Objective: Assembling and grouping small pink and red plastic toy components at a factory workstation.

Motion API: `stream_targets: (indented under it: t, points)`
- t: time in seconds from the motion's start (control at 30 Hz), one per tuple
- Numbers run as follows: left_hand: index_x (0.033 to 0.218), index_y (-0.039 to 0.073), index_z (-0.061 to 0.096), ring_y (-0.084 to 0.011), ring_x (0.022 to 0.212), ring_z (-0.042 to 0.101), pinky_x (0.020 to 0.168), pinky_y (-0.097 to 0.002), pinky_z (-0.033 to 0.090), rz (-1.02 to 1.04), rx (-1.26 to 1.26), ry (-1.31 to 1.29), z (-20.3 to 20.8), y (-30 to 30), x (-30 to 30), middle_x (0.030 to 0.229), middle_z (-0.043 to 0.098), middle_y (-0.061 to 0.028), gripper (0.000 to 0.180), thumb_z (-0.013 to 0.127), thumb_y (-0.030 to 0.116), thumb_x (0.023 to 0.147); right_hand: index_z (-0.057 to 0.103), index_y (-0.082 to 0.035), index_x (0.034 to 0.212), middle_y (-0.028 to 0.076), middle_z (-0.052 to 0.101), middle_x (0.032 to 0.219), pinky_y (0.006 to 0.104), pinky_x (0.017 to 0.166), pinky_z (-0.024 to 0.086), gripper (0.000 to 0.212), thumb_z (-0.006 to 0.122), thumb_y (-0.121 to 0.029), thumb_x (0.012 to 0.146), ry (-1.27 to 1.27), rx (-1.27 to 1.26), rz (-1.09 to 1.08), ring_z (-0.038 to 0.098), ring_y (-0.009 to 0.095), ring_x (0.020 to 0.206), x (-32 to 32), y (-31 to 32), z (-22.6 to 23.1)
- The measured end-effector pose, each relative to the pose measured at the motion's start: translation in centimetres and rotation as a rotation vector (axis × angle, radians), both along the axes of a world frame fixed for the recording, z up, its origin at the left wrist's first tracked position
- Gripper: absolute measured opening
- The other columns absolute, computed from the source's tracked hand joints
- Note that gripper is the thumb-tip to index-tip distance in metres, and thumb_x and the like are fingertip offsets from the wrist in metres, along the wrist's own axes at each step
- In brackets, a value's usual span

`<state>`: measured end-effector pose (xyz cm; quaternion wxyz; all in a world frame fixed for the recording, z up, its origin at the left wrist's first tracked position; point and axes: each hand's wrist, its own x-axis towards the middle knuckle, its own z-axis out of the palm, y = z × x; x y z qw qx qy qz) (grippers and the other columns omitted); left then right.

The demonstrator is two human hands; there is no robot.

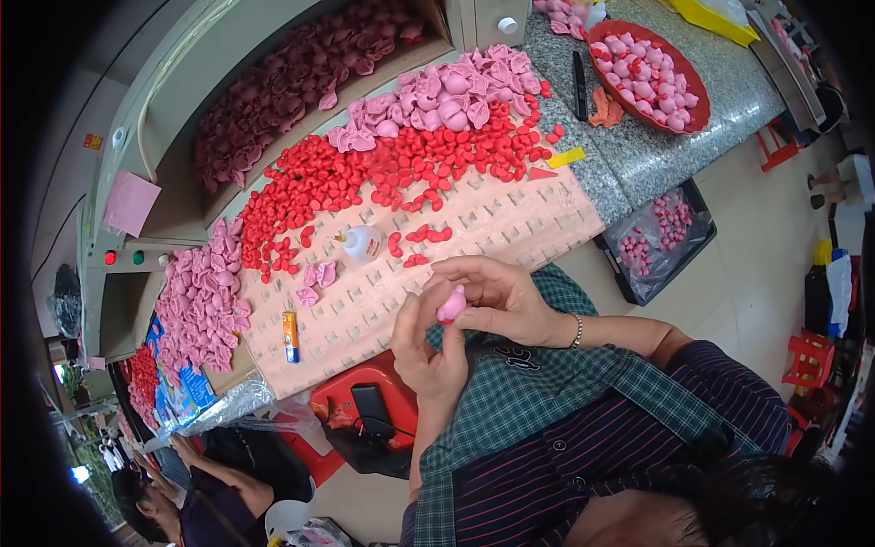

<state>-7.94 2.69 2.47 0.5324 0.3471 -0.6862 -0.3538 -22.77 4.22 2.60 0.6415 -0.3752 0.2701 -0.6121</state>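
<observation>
Close in front of my body, both hands are raised at the near edge of the peach-coloured work mat [328,319]. A small rounded pink toy part [453,304] with a bit of red at its lower end sits between their fingertips. My left hand [427,357] has its thumb and fingers bent around the lower side of the part. My right hand [512,299], with a bracelet at the wrist, pinches it from the other side. Beyond the hands lie a few loose red bean-shaped pieces [428,234] and a small white squeeze bottle [362,243] with a thin tip.
Heaps of red pieces [319,173] and pink moulded parts [447,96] cover the mat's far side. An orange glue tube [290,337] lies left. A red bowl [702,105] of pink parts stands far right, a black crate [711,242] below. A co-worker [219,492] is at lower left.
</observation>
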Motion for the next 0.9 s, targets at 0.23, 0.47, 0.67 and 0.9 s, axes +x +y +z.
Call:
stream_targets:
  t: [0.23, 0.47, 0.67, 0.9]
  points:
    - [0.144, -0.003, 0.031, -0.0309, 0.109, 0.064, 0.097, -0.0372, 0.052, 0.084, -0.027, 0.057, 0.0, 0.8, -0.1, 0.117, 0.061, -0.0246, 0.074, 0.072, -0.009, 0.083, 0.055, 0.004, 0.132, 0.016, 0.061, 0.127, 0.0340, 0.097, 0.053, 0.043, 0.067, 0.001, 0.091, 0.072, -0.094, -0.016, 0.062, 0.021, 0.115, -0.1, -0.1, -0.5]
    - [0.129, -0.004, 0.052, -0.0265, 0.105, 0.063, 0.089, -0.0324, 0.053, 0.168, -0.180, -0.146, 0.6, 0.4, -0.1, 0.115, 0.062, -0.0193, 0.054, 0.074, -0.011, 0.080, 0.062, 0.003, 0.127, 0.017, 0.061, 0.131, 0.0328, 0.100, 0.051, 0.038, 0.068, 0.003, 0.089, 0.229, -0.180, -0.026, 0.060, 0.021, 0.119, -0.5, -0.2, -0.7]
    - [0.108, 0.001, 0.067, -0.0289, 0.098, 0.067, 0.084, -0.0351, 0.055, 0.188, -0.168, -0.088, 0.6, 0.1, -0.2, 0.108, 0.068, -0.0181, 0.040, 0.079, -0.011, 0.072, 0.062, 0.002, 0.127, 0.015, 0.062, 0.131, 0.0304, 0.097, 0.052, 0.036, 0.065, 0.003, 0.091, 0.130, -0.078, -0.041, 0.062, 0.017, 0.114, -0.1, 0.0, -0.7]
    - [0.111, 0.002, 0.067, -0.0288, 0.109, 0.058, 0.091, -0.0349, 0.050, 0.123, -0.176, -0.267, 2.0, -0.7, 0.7, 0.112, 0.066, -0.0148, 0.037, 0.078, -0.005, 0.076, 0.059, 0.004, 0.129, 0.012, 0.065, 0.122, 0.0297, 0.095, 0.054, 0.034, 0.062, 0.000, 0.095, 0.045, -0.002, -0.023, 0.064, 0.017, 0.111, -0.5, 0.0, 0.2]
